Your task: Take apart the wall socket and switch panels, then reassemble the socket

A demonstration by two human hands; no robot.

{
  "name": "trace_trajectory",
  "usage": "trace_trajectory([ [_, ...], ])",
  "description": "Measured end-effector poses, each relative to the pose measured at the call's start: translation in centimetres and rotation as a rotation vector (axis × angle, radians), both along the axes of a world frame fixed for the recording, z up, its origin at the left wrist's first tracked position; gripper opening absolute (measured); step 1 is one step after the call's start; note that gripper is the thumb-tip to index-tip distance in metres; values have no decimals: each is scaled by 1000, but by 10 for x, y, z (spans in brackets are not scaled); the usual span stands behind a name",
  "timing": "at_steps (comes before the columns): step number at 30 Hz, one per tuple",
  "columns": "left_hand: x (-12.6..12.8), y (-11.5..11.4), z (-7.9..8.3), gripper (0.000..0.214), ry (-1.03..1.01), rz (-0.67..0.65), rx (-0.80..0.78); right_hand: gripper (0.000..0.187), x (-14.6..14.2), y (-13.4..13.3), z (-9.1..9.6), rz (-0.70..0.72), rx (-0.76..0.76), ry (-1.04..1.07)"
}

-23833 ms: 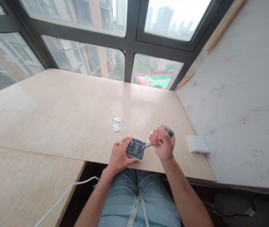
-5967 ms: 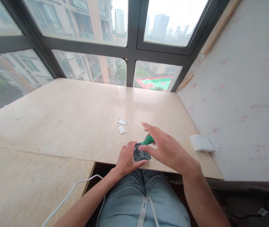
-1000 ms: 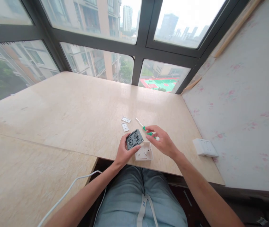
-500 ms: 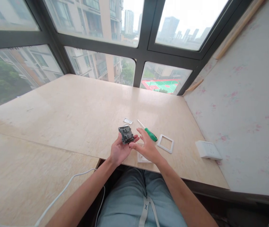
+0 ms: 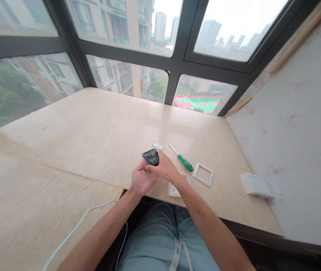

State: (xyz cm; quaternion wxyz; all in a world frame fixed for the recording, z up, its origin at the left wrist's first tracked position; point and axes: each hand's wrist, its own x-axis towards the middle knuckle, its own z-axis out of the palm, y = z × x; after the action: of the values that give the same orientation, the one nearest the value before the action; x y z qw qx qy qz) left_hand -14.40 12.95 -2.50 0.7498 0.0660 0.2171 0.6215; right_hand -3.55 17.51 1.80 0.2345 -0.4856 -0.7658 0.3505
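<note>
A dark grey socket module (image 5: 150, 156), square with a slotted edge and small holes, is held up over the tabletop. My left hand (image 5: 143, 178) grips it from below and the left, thumb at its near edge. From the right, my right hand (image 5: 164, 165) closes round its side, with thumb and fingers on it and part of the module covered. Under my right wrist lies a white box-like plate (image 5: 174, 190), partly hidden. Right of the hands are a green-handled screwdriver (image 5: 185, 163) and a white square frame (image 5: 203, 175). A small white rectangular piece (image 5: 158, 145) lies just beyond the module.
The pale marble-look tabletop (image 5: 78, 131) reaches to the windows. A white wall socket box (image 5: 256, 185) stands by the papered wall at right. A white cable (image 5: 75, 227) runs along the left front and over the table's edge.
My right hand has come in from the right and taken hold of the module, which has tilted. The view has shifted slightly, so the table things appear farther right.
</note>
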Motion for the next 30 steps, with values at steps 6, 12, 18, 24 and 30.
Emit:
trace_trajectory([
  [6, -8, 4, 0, 53, -86, 50, -99, 67, -3, 15, 5, 74, 62, -188],
  [12, -18, 11, 8, 48, -194, 209, -252, 99, -10, 24, 9, 188, 50, -201],
  [18, -24, 15, 18, 44, -235, 254, -280, 93, -20, 28, 3, 254, 119, -179],
  [24, -31, 21, 12, 32, -222, 350, -319, 78, -33, 28, 6, 320, 177, -172],
  [30, -39, 26, 8, 25, -186, 405, -337, 65, -47, 32, -1, 281, 194, -201],
])
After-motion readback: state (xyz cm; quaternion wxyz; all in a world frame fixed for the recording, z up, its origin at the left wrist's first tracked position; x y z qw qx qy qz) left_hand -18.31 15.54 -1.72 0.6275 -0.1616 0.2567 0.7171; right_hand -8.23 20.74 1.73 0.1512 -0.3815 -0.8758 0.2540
